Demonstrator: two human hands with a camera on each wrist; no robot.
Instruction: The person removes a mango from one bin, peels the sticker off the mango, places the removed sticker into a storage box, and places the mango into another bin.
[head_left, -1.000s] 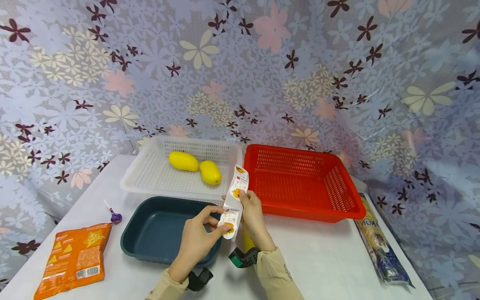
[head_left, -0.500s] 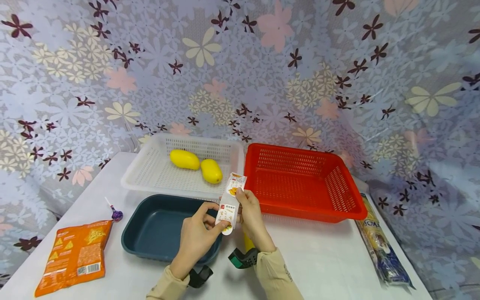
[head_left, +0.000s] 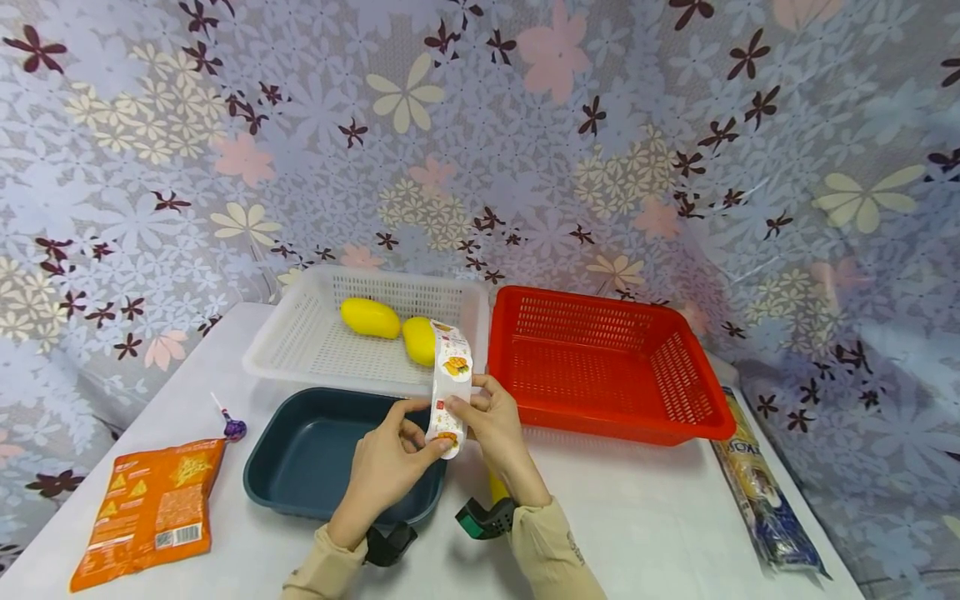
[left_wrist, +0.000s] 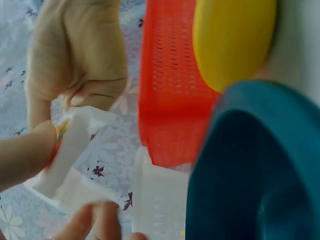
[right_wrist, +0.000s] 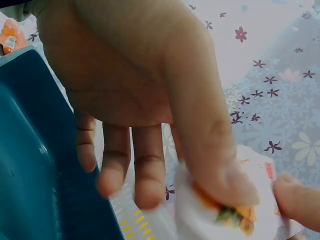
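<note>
A white strip of mango-printed stickers [head_left: 452, 379] stretches between both hands above the table, its upper part curving away. My left hand [head_left: 384, 463] pinches the strip's lower end between thumb and fingers. My right hand [head_left: 504, 432] holds the strip partway up, thumb across its printed face. The right wrist view has that right thumb [right_wrist: 220, 172] over the mango picture, with the other fingers hanging lower. Behind the strip, a yellow mango [head_left: 417, 340] and another mango [head_left: 370, 318] lie in the white basket [head_left: 273, 358]. Yellow fruit [head_left: 497, 489] shows partly behind the right wrist.
A dark teal tray [head_left: 300, 454] stands below the white basket. The red basket [head_left: 600, 375] is at the back right. At left lie an orange snack bag [head_left: 150, 512] and a purple lollipop [head_left: 235, 429]. A long blue-and-gold packet [head_left: 765, 492] lies at far right.
The strip has swung left and straightened, its top now overlapping the right mango in the white basket. My right thumb has moved left and slightly down; my left hand shifted slightly left.
</note>
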